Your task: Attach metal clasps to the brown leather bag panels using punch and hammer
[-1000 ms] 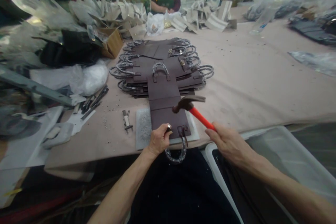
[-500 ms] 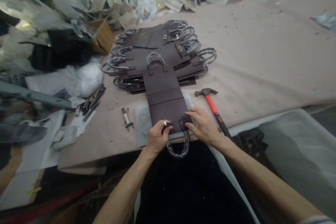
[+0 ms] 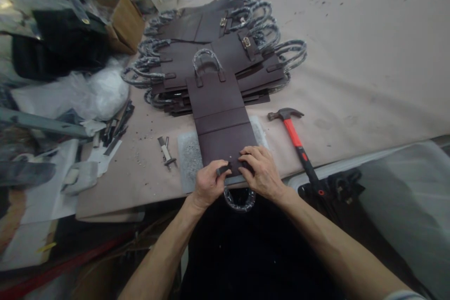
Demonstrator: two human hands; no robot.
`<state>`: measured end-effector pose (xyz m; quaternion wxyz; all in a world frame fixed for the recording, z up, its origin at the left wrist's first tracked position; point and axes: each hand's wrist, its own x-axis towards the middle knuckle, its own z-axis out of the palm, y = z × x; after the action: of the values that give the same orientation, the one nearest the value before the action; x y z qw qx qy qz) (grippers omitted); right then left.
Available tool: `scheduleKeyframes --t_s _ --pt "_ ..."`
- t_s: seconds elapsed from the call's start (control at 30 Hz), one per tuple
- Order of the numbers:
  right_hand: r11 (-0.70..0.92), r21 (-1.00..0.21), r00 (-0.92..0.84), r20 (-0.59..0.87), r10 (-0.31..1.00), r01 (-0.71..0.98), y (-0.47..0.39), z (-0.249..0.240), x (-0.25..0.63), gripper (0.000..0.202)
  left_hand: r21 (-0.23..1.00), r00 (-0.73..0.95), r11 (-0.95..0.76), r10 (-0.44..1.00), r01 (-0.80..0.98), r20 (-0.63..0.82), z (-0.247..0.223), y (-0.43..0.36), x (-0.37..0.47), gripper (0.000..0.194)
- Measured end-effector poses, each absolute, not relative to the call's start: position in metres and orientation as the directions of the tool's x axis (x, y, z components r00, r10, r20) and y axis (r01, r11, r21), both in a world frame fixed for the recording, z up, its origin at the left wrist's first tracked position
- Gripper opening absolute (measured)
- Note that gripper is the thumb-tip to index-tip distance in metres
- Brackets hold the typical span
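While L hand (image 3: 209,183) grips dark tool (image 3: 222,169), R hand (image 3: 262,172) curls, hold unclear — brown panel (image 3: 220,98) points lengthwise fwd, slightly L.

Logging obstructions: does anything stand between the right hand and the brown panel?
Nothing visible does: the right hand is at the near end of the brown panel; the hammer lies off to the right.

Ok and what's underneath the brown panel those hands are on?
Under the near half of the panel, a pale board pokes out both sides; under the far end, a brown pile. What's fully beneath is covered.
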<state>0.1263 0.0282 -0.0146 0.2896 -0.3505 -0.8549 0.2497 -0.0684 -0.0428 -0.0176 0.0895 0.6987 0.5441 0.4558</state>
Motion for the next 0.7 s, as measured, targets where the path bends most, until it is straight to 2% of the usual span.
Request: scheduleKeyframes --t_s 0.2,0.37,0.53,0.63,0.7 --pt "0.612 -0.645 -0.585 0.3 0.753 0.458 0.0285 -0.0149 0.1251 0.017 0.727 -0.19 -0.228 0.876 0.648 0.444 -0.0148 -0.0424 -0.0671 0.006" --pt "0.609 -0.639 -0.591 0.286 0.755 0.469 0.0289 -0.0156 0.126 0.018 0.703 -0.091 -0.358 0.853 0.614 0.514 -0.0202 -0.0449 -0.0673 0.009" --pt "0.613 -0.633 -0.591 0.289 0.753 0.472 0.0288 -0.0161 0.1263 0.019 0.769 -0.225 -0.228 0.873 0.598 0.434 -0.0219 -0.0465 -0.0672 0.007" --pt "0.616 -0.635 -0.588 0.297 0.752 0.467 0.0289 -0.0167 0.1264 0.018 0.76 -0.202 -0.266 0.864 0.593 0.46 -0.0222 -0.0477 -0.0671 0.006" --pt "0.62 -0.635 -0.584 0.309 0.75 0.46 0.029 -0.0174 0.1264 0.019 0.719 -0.125 -0.334 0.855 0.61 0.504 -0.0237 -0.0486 -0.0665 0.007"
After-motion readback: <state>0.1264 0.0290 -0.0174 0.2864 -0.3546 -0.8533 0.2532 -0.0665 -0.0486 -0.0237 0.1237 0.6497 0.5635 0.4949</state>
